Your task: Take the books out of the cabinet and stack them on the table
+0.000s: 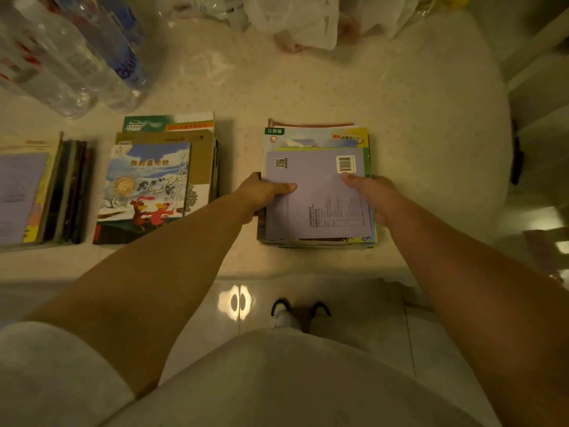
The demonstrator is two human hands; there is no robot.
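While we stand at the table (308, 87), our left hand (260, 192) and right hand (374, 195) grip the sides of a stack of books (317, 192), thumbs on its purple top cover. Two other book piles (154, 180) lie at nine o'clock.

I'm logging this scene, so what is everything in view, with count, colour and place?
right stack: one, lilac back cover on top, table's middle, held
middle stack: one, snowy bird cover on top, left of it
left stack: one, lilac cover, spines showing, far left
bottles: several, clear, back left
bags: white and clear, count unclear, back edge
table: one, cream
floor: pale glossy tiles
shoes: two, white and dark
left hand: grip on right stack's left edge
right hand: grip on its right edge
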